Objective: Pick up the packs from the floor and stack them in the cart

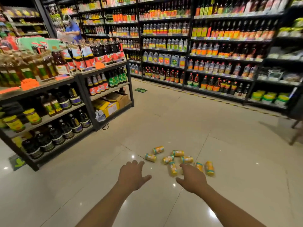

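Several small yellow cylindrical packs (168, 159) with teal bands lie scattered on the glossy tiled floor, just ahead of my hands. My left hand (132, 175) is stretched forward, fingers spread, empty, a little left of the nearest pack (150, 157). My right hand (192, 177) is also empty with fingers apart, its fingertips over the near edge of the cluster beside one pack (173, 168); it hides part of another pack. Two more packs (209, 168) lie at the right end. No cart is in view.
A low black shelf unit (105, 97) with bottles, jars and cardboard boxes stands at the left. Tall bottle shelves (213, 51) line the back wall. A person in blue (73, 30) stands far back left. A dark stool leg (295, 133) shows at right. Open floor (180, 115) lies between.
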Motion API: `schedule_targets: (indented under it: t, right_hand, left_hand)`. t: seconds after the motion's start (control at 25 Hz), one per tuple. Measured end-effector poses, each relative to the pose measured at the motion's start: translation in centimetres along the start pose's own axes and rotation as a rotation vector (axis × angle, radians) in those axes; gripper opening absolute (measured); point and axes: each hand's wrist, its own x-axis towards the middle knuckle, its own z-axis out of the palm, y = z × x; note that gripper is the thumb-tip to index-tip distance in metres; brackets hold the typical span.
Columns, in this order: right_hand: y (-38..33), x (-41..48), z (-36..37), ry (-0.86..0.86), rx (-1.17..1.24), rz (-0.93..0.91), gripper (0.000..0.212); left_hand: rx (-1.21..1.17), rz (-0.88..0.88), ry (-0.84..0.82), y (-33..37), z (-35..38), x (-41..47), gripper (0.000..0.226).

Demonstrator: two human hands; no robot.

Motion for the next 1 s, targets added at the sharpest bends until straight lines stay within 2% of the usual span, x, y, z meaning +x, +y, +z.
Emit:
schedule_targets:
  t: [0.2, 0.4, 0.56, 0.76, 1.0]
  right_hand:
    - [-0.3, 11.9, -0.5, -0.060, 0.027, 0.114, 0.059]
    - [-1.0, 22.8, -1.4, -0.111, 0.018, 0.186, 0.057]
    - [0.1, 32.2, 0.3, -0.191, 0.026, 0.226, 0.058]
    - [4.2, 46.7, 5.3, -0.302, 0.081, 0.269, 0.062]
    - [9.8, 64.1, 15.7, -0.400, 0.086, 0.304, 0.059]
  left_hand:
    - [0.035, 0.114, -0.039, -1.7, -1.1, 14.9, 0.068]
    - [-0.019, 0.128, -0.090, -4.0, -2.4, 28.0, 0.065]
    - [-0.021, 0.127, -0.162, -4.6, -0.6, 38.5, 0.066]
    - [-0.061, 0.120, -0.231, -4.7, 5.0, 53.8, 0.069]
    - [-0.126, 0.076, -0.338, -4.6, 17.3, 72.0, 0.067]
